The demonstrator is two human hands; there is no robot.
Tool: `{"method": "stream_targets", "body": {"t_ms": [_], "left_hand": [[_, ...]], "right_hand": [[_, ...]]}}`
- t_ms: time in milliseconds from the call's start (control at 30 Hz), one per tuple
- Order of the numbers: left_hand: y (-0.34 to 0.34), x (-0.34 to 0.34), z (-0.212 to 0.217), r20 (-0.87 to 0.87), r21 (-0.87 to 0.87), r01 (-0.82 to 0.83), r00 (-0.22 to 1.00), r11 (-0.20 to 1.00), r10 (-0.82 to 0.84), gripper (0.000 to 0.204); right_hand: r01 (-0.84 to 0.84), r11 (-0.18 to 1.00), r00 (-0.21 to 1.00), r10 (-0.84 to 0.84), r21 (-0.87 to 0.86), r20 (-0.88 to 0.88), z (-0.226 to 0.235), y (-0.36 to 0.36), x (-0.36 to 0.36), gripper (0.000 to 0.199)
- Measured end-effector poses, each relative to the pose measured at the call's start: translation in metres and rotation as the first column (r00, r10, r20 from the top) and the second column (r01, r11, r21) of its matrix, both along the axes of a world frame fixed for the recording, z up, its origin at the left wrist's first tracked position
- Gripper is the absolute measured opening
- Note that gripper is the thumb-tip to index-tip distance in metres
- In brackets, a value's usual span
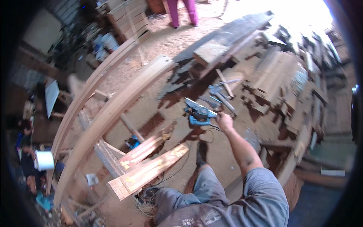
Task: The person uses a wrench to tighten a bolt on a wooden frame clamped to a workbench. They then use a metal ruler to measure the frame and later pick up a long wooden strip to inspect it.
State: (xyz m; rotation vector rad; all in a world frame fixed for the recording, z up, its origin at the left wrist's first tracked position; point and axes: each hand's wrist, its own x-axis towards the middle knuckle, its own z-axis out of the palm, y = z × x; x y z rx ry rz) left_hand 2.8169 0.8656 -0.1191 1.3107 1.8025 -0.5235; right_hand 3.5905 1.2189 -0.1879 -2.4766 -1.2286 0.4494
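My right hand [225, 122] is stretched out ahead, its fingers wrapped round the rear of a blue corded electric planer [199, 113]. The planer is held tilted over the work area, away from the timber. A dark cord trails from it toward the floor near my legs. Closest to my body lies a short, thick board [151, 171] with pale yellowish patches, resting on a wooden support [107, 157]. Just behind it lies a second, similar board [145, 149]. My left hand does not show.
Two long wooden beams [109, 109] sweep across the left side. Stacked planks and offcuts [274, 77] crowd the right, with blue tools [221, 94] beside them. A white bucket [44, 160] is at far left. Cable coils lie by my feet. A person in purple trousers [182, 13] stands far ahead.
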Motion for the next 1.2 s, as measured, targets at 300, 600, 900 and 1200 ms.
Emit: {"method": "stream_targets", "body": {"t_ms": [300, 600, 900, 1200], "left_hand": [[-0.051, 0.106, 0.106, -0.083, 0.183, -0.855, 0.479, 0.486, 0.874, 0.029], [-0.087, 0.163, 0.1, -0.15, -0.035, -0.08, 0.986, 0.996, 0.074, 0.038], [-0.156, 0.182, 0.04, -0.152, -0.042, -0.914, 0.405, 0.404, 0.901, 0.04], [-0.209, 0.105, -0.046, 0.236, 0.023, -0.823, 0.555, 0.567, 0.797, 0.045]], "right_hand": [[-0.316, 0.784, 0.921, 0.389, -0.535, 0.026, -0.145, 0.184, 0.124, 0.021], [-0.325, 0.772, 0.886, 0.45, -0.546, 0.109, -0.173, 0.215, 0.131, 0.027], [-0.353, 0.911, 0.935, 0.351, 0.214, 0.049, -0.047, 0.15, 0.056, 0.025], [0.123, 0.667, 0.638, 0.514, 0.735, -0.573, 0.274, 0.043, -0.29, 0.022]]}}
